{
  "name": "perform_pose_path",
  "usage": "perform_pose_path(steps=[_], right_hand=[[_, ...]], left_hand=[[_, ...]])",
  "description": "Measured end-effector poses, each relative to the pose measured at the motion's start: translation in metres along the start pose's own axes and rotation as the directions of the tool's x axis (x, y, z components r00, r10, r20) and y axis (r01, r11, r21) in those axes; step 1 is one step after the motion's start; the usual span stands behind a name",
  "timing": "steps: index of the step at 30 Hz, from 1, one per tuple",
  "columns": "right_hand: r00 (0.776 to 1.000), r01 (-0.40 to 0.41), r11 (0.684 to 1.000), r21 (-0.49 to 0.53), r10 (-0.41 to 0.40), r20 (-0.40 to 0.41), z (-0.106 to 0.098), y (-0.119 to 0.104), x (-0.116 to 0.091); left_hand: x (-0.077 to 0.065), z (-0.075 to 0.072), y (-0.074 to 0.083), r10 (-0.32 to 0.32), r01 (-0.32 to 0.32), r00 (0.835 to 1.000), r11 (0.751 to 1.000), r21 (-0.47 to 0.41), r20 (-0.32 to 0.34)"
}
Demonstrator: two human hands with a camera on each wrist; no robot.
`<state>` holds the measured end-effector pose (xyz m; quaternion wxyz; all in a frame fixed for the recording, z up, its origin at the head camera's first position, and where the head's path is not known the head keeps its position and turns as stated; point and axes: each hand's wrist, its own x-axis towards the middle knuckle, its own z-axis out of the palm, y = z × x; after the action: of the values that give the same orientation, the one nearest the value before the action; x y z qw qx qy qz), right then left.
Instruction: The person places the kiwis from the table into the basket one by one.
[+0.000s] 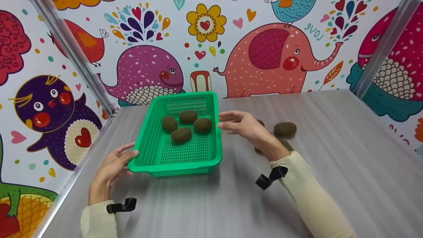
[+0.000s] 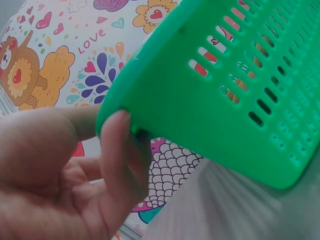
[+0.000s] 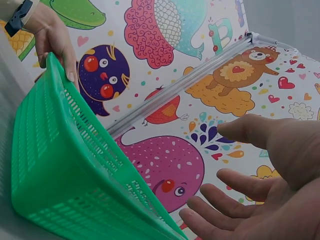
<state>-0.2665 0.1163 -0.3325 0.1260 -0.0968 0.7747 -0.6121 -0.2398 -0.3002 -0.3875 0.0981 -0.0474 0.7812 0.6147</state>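
Note:
A green plastic basket [image 1: 185, 168] with slotted walls holds several brown kiwis [image 1: 181, 135], grouped toward its far half. My left hand [image 1: 112, 167] grips the basket's rim at the near left corner, thumb on top and fingers beneath. In the left wrist view, the thumb [image 2: 116, 140] presses against the green rim. Beside the right rim, my right hand [image 1: 243, 125] has its fingers extended and holds nothing. The right wrist view shows that palm [image 3: 280, 190] with fingers spread, next to the basket wall [image 3: 55, 170].
More kiwis lie on the grey table [image 1: 317, 158] to the right. One kiwi [image 1: 285, 129] is in plain sight; others are partly hidden behind my right wrist. Cartoon-printed panels [image 1: 205, 46] close off the back and sides, joined by metal posts [image 1: 79, 59].

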Motion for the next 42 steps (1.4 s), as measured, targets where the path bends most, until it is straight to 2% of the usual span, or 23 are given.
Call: perform_pose_path(steps=[6, 17, 28, 33, 42], right_hand=[[0.998, 0.013, 0.996, -0.089, -0.019, -0.063, -0.012, 0.005, -0.011], [0.994, -0.005, 0.982, -0.189, -0.016, -0.107, -0.048, 0.031, -0.034], [0.989, -0.041, 0.974, -0.223, 0.008, -0.147, -0.084, 0.05, -0.052], [0.986, -0.036, 0.979, -0.2, 0.003, -0.164, -0.098, 0.059, -0.058], [0.98, -0.044, 0.978, -0.202, 0.002, -0.2, -0.122, 0.075, -0.06]], left_hand=[[-0.001, -0.001, 0.0, 0.006, -0.006, 1.0, 1.0, -0.002, 0.001], [0.003, 0.003, 0.0, -0.001, 0.001, 1.0, 1.0, 0.018, -0.003], [0.002, 0.0, 0.0, -0.001, 0.001, 1.0, 1.0, 0.02, -0.007], [0.001, 0.0, 0.0, -0.002, 0.002, 1.0, 1.0, 0.015, -0.005], [0.001, 0.0, 0.0, 0.004, -0.004, 1.0, 1.0, 0.017, 0.003]])
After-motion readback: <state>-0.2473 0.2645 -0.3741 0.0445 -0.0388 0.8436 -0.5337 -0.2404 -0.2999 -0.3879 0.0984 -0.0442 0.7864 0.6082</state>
